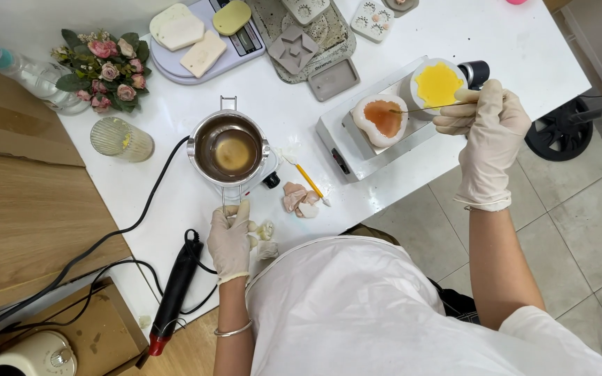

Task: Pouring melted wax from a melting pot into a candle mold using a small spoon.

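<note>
My left hand [230, 239], in a white glove, grips the wire handle of a small metal melting pot [229, 148] holding brownish liquid, which sits on the white table [175, 202]. My right hand [485, 122], also gloved, pinches a thin stick [423, 108] whose tip reaches into an orange-filled, cloud-shaped mould [382, 119]. Beside that mould stands a round cup of yellow wax [437, 84]. Both rest on a white scale-like platform [336, 136].
A yellow-handled tool [309, 182] and pinkish wax scraps [297, 198] lie near the pot. A ribbed glass [120, 139], flower bouquet [104, 69], scale with soap-like bars [200, 38], grey moulds [301, 45] and a black heat tool [175, 292] with cables surround the workspace.
</note>
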